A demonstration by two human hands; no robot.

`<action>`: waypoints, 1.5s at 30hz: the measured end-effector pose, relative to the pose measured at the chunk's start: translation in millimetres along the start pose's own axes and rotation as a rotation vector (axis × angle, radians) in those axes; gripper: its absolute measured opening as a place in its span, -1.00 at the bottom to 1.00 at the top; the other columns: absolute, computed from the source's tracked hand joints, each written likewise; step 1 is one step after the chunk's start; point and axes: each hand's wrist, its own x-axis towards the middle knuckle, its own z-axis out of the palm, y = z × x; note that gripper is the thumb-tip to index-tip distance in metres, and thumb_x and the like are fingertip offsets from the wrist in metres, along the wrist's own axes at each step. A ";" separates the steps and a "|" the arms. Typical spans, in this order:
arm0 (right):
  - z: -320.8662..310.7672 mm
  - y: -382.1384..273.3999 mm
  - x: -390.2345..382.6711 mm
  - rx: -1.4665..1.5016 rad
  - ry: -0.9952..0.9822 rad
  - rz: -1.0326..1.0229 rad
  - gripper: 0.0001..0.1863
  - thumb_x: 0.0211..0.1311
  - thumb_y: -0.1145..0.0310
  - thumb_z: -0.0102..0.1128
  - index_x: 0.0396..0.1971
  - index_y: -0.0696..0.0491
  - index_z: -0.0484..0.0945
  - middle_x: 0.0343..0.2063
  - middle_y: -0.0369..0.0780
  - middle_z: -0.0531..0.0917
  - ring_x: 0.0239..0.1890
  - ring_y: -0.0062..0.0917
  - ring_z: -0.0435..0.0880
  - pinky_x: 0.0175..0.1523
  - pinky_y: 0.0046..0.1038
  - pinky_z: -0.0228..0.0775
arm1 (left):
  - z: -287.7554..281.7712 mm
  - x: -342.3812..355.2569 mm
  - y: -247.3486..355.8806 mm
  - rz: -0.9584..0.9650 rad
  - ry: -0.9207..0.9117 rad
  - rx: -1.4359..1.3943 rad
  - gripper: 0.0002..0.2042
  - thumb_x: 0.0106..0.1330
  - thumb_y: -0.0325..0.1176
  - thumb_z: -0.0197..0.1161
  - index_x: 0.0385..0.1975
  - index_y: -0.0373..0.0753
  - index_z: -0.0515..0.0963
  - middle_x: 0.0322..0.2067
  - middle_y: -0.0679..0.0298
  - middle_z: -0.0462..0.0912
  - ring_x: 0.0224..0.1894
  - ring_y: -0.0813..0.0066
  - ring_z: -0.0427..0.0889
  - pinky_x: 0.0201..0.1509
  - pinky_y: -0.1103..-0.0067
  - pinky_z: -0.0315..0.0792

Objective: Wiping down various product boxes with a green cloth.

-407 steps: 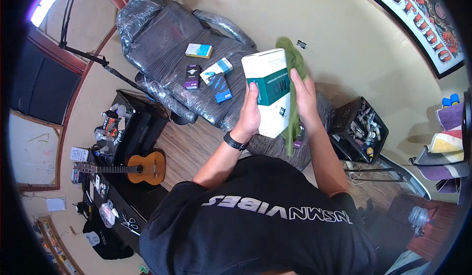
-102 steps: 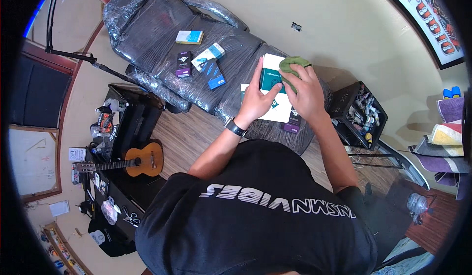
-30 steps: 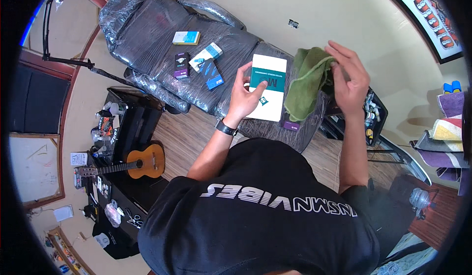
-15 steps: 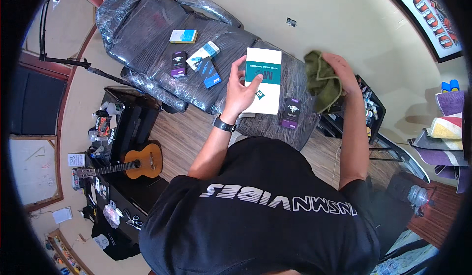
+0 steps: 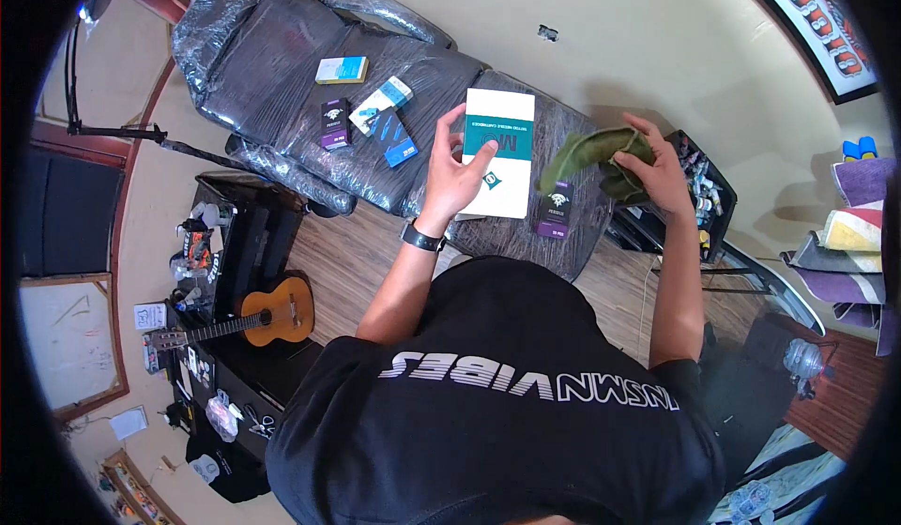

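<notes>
The left hand [image 5: 455,180] held up a white box with a green band [image 5: 511,187], its fingers clamped on the left side and the thumb lying across the front. The box was over the near right part of a reclining chair [image 5: 258,51] wrapped in clear plastic, hiding that stretch of it. Right of the box, the right hand [image 5: 657,170] had its fingers pinched on a bunched green cloth [image 5: 587,154]. The cloth hung apart from the box and covered the far end of a black and purple box [image 5: 556,213] lying on the chair.

Farther left on the seat were four more boxes: a white, blue and yellow one [image 5: 342,70] farthest away, a second black and purple one [image 5: 334,123], a white and blue one [image 5: 383,101], and a dark blue one [image 5: 394,140] that overlapped the white and blue one's near end.

On the right, the right hand and forearm blocked part of an open black container [image 5: 718,192] full of small items. Folded towels [image 5: 849,243] hung beyond it. To the left, a guitar [image 5: 282,311] rested beside a dark surface [image 5: 272,372] with scissors [image 5: 266,426] and a plastic bag [image 5: 221,418].
</notes>
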 end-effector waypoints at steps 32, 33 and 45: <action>92.8 -77.6 -4.9 -0.547 0.062 -0.503 -0.22 0.02 0.23 0.50 0.31 -0.02 0.44 0.39 -0.07 0.32 0.40 -0.17 0.33 0.43 -0.17 0.19 | 30.9 -6.7 -6.5 -0.019 -0.156 -0.298 -0.49 0.50 -0.36 0.16 0.41 -0.24 0.23 -0.10 0.26 0.60 -0.06 0.58 0.58 0.01 0.60 0.49; 100.2 -86.7 -11.2 -0.552 -0.017 -0.446 -0.16 0.02 0.20 0.50 0.36 -0.05 0.38 0.43 -0.06 0.24 0.46 -0.11 0.22 0.49 -0.09 0.08 | 30.4 -7.0 -4.0 -0.018 -0.154 -0.297 -0.49 0.50 -0.36 0.16 0.41 -0.24 0.23 -0.10 0.26 0.60 -0.06 0.58 0.58 0.01 0.60 0.49; 116.9 -76.5 -11.0 -0.665 0.039 -0.357 -0.11 -0.03 0.51 0.33 0.43 -0.13 0.31 0.48 -0.06 0.17 0.53 -0.11 0.11 0.56 0.06 -0.13 | 34.1 -14.9 23.8 0.272 -0.019 0.274 -0.49 0.64 -0.17 -0.18 0.44 -0.37 0.23 -0.05 -0.15 0.58 -0.01 0.03 0.58 0.16 0.34 0.40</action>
